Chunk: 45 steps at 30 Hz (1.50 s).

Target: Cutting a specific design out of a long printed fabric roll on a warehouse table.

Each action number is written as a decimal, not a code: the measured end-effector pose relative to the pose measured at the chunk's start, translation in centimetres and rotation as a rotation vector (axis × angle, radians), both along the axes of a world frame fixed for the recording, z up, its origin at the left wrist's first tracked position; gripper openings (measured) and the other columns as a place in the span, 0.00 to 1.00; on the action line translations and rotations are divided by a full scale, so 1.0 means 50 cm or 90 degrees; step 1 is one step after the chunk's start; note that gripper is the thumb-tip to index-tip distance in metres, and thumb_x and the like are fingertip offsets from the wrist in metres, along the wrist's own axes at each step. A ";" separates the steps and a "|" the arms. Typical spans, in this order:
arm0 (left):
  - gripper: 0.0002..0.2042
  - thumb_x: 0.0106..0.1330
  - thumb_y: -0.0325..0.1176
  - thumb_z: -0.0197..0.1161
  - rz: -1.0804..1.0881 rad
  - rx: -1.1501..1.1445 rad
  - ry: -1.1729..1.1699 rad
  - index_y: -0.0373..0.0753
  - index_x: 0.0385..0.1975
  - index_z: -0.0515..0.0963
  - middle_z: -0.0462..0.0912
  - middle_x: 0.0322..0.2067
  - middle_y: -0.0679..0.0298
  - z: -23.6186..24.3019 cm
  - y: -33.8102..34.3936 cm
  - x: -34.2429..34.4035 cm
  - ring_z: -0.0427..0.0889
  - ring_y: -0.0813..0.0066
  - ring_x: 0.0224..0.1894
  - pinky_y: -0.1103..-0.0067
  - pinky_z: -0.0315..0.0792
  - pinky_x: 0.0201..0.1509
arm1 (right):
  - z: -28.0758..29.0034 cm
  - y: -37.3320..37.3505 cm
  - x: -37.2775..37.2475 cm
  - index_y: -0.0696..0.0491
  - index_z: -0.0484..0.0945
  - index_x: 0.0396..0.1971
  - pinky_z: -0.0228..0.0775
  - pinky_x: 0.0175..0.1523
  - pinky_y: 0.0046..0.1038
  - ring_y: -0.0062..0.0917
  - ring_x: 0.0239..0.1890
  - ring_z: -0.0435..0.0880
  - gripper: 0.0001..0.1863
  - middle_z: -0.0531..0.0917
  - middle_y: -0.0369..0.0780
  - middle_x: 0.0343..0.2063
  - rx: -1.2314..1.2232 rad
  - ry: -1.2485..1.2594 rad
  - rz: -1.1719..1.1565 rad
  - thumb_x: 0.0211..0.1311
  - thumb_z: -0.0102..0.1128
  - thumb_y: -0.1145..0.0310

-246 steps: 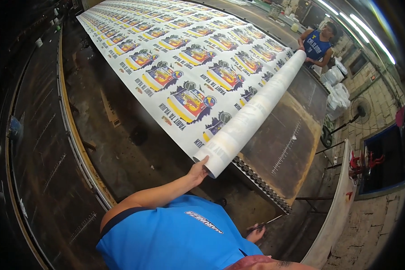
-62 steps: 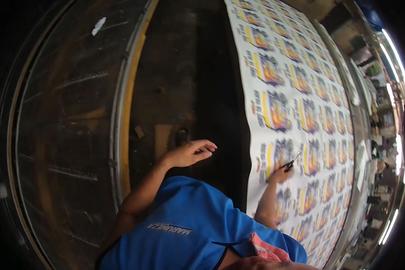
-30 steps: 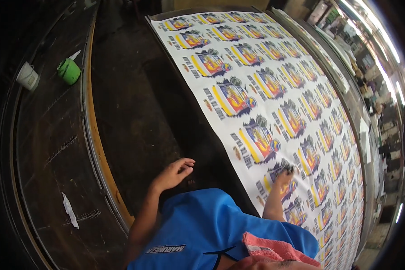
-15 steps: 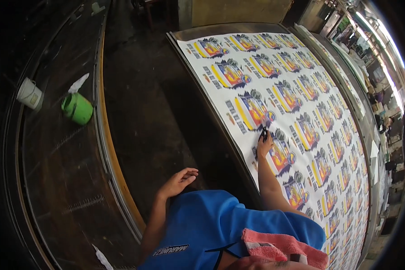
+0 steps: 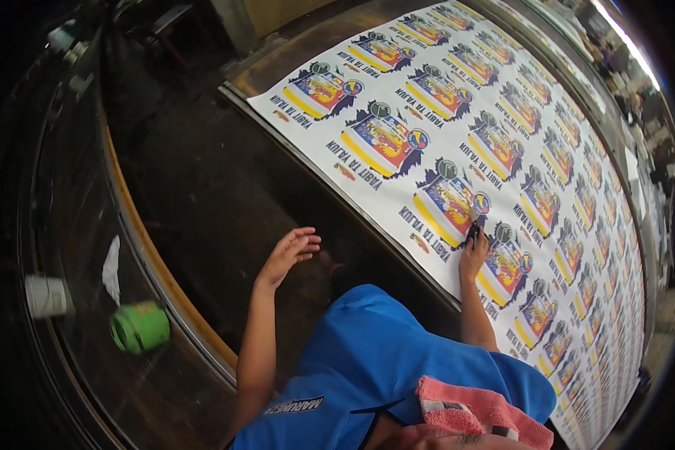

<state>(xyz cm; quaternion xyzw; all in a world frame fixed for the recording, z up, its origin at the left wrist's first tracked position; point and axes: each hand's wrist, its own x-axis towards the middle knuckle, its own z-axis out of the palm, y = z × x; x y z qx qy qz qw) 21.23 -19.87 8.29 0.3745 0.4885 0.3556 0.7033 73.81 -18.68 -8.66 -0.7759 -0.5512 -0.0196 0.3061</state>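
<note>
The white printed sheet [image 5: 457, 131] lies over the dark table [image 5: 296, 60] on the person's right, running from the bare far end of that table down past the near right side. Rows of colourful prints cover it; a few soft ripples show nr the R hand.

R hand [image 5: 472, 255] is at the sheet's left part, fingers closed round a small black-handled tool [image 5: 475, 231], prob. scissors; tip too blurred to tell if it touches the surface. Approx. three prints of the left-edge column lie beyond it.

L hand [image 5: 289, 251] hangs over the dark gap btwn the two tables, empty, fingers loosely spread & a bit bent, well apart from the sheet.

Vs. a sec ago, R hand is farther along, w/ fewer prints btwn it & the far edge. L hand, on the roll approx. 8 sec back, now holds nothing, so only the R hand is at the sheet.

Farther out: wood-edged table [image 5: 90, 375] on the left, w/ green bucket [image 5: 140, 328], white bucket [image 5: 47, 296] & a crumpled white strip [image 5: 111, 270] just beyond the green one. Blue shirt [image 5: 397, 330] & pink towel [image 5: 480, 412] fill the near side.
</note>
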 end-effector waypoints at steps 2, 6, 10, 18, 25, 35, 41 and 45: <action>0.17 0.76 0.40 0.53 0.061 -0.048 -0.068 0.41 0.60 0.70 0.80 0.52 0.62 -0.029 0.117 -0.050 0.79 0.75 0.52 0.76 0.72 0.57 | 0.009 0.005 0.000 0.48 0.68 0.65 0.49 0.70 0.46 0.40 0.59 0.72 0.27 0.77 0.45 0.51 0.009 0.006 0.013 0.66 0.55 0.70; 0.16 0.76 0.37 0.51 0.096 -0.096 -0.045 0.43 0.61 0.69 0.80 0.51 0.62 -0.094 0.327 -0.156 0.81 0.73 0.51 0.72 0.74 0.55 | 0.014 0.035 -0.024 0.51 0.69 0.64 0.55 0.66 0.44 0.41 0.57 0.73 0.27 0.77 0.47 0.52 -0.015 -0.025 -0.049 0.64 0.56 0.72; 0.20 0.75 0.38 0.53 0.075 -0.137 -0.003 0.43 0.64 0.63 0.81 0.51 0.59 -0.146 0.519 -0.240 0.81 0.69 0.51 0.70 0.75 0.52 | -0.009 0.118 -0.091 0.54 0.70 0.62 0.62 0.63 0.38 0.39 0.53 0.77 0.25 0.79 0.47 0.49 0.072 -0.005 -0.318 0.64 0.56 0.74; 0.20 0.75 0.44 0.53 -0.050 -0.185 -0.003 0.39 0.58 0.68 0.81 0.49 0.59 -0.249 0.795 -0.380 0.82 0.65 0.51 0.69 0.76 0.49 | 0.200 0.350 -0.490 0.59 0.70 0.62 0.68 0.61 0.32 0.35 0.57 0.78 0.28 0.79 0.48 0.53 0.218 0.232 -0.080 0.60 0.60 0.80; 0.28 0.68 0.58 0.58 -0.275 -0.179 0.146 0.42 0.59 0.72 0.82 0.48 0.58 -0.248 0.886 -0.378 0.85 0.67 0.46 0.71 0.76 0.49 | 0.313 0.373 -0.789 0.57 0.66 0.65 0.69 0.58 0.33 0.35 0.51 0.80 0.33 0.79 0.47 0.47 0.279 0.292 -0.133 0.58 0.63 0.78; 0.18 0.74 0.43 0.55 -0.328 -0.093 0.105 0.42 0.57 0.70 0.84 0.34 0.59 -0.315 0.903 -0.391 0.87 0.68 0.35 0.74 0.82 0.32 | 0.214 0.272 -1.091 0.58 0.67 0.60 0.78 0.40 0.25 0.24 0.34 0.84 0.23 0.77 0.38 0.36 0.352 0.792 -0.091 0.68 0.59 0.74; 0.17 0.74 0.43 0.56 -0.316 -0.044 0.075 0.41 0.55 0.72 0.84 0.31 0.60 -0.321 0.888 -0.398 0.87 0.70 0.32 0.79 0.81 0.28 | 0.197 0.205 -1.197 0.57 0.68 0.60 0.80 0.36 0.24 0.22 0.32 0.84 0.22 0.77 0.37 0.34 0.257 0.827 -0.166 0.68 0.60 0.72; 0.17 0.74 0.42 0.56 -0.360 -0.025 0.084 0.39 0.55 0.71 0.84 0.29 0.61 -0.316 0.895 -0.404 0.87 0.71 0.31 0.79 0.81 0.28 | 0.180 0.212 -1.217 0.55 0.69 0.59 0.80 0.32 0.23 0.22 0.29 0.84 0.21 0.77 0.36 0.31 0.252 0.857 -0.224 0.68 0.60 0.70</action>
